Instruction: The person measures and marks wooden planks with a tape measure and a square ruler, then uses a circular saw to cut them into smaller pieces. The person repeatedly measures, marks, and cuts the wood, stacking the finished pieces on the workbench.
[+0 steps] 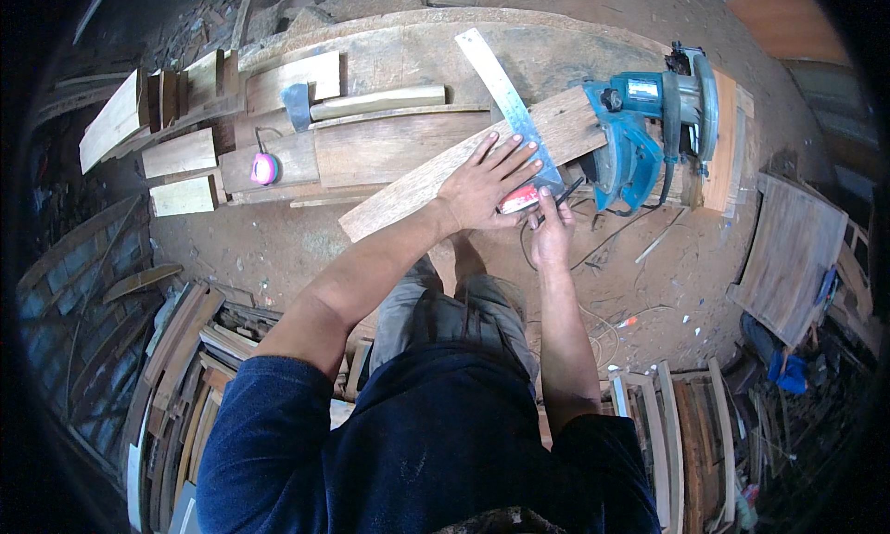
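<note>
My left hand (484,184) lies with fingers spread over a wooden board (394,200) and a metal square (491,75) with a red-labelled stock (519,198). The board lies slanted on the workbench, its right end against a teal circular saw (640,117). My right hand (553,223) grips a thin dark stick (572,187), like a pencil, beside the square's corner. My left fingers partly cover the square.
A pink tape measure (264,168), an axe-like tool (297,108) and short boards (181,154) lie on the bench (389,57). Wood stacks (185,349) stand low left and right, a panel (788,256) leans at right, and cables (607,321) trail on the dirt floor.
</note>
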The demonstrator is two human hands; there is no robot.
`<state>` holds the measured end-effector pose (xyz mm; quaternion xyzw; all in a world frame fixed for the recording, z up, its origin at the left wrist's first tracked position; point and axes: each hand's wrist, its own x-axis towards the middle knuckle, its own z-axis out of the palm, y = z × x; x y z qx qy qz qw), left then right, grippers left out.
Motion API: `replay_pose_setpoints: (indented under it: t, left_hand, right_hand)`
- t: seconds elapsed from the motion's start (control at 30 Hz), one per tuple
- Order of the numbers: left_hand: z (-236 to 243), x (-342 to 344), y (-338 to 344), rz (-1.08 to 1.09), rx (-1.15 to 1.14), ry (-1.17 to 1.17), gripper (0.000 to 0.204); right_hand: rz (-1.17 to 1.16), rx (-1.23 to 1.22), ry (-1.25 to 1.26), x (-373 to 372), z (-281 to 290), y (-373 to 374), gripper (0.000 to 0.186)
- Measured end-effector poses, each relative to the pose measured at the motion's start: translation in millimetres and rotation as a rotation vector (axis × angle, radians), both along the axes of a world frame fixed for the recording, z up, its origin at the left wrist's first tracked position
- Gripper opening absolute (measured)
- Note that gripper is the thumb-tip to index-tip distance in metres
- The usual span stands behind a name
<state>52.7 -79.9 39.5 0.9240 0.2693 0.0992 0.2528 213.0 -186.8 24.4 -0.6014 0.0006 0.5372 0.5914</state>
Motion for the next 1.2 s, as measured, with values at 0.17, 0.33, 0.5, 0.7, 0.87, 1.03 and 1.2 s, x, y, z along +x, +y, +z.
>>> replay_pose_setpoints:
  t: [0.17, 0.33, 0.5, 0.7, 0.87, 1.03, 1.2]
  left_hand:
    - [0, 1, 0, 0.003, 0.001, 0.002, 0.087]
    - [0, 1, -1, 0.012, -0.007, -0.006, 0.088]
    - [1, 1, 0, 0.01, -0.027, 0.005, 0.092]
    - [2, 0, 1, 0.024, -0.07, -0.025, 0.094]
    - [4, 0, 3, 0.017, -0.092, 0.008, 0.097]
    - [5, 0, 3, 0.0, -0.093, 0.048, 0.096]
    - [5, 2, 4, 0.003, -0.054, 0.082, 0.096]
  right_hand:
    - [0.021, -0.004, -0.004, 2, 1, 0, 0.01]
    - [0.042, 0.011, 0.001, 5, -3, -2, 0.013]
    - [-0.045, -0.101, -0.285, 21, 10, 3, 0.024]
    - [-0.061, -0.054, -0.412, 45, 39, 24, 0.035]
    - [-0.011, -0.048, -0.51, 46, 52, 35, 0.041]
    - [-0.038, -0.009, -0.476, 42, 59, 44, 0.048]
    - [-0.058, 0.019, -0.43, 41, 69, 53, 0.053]
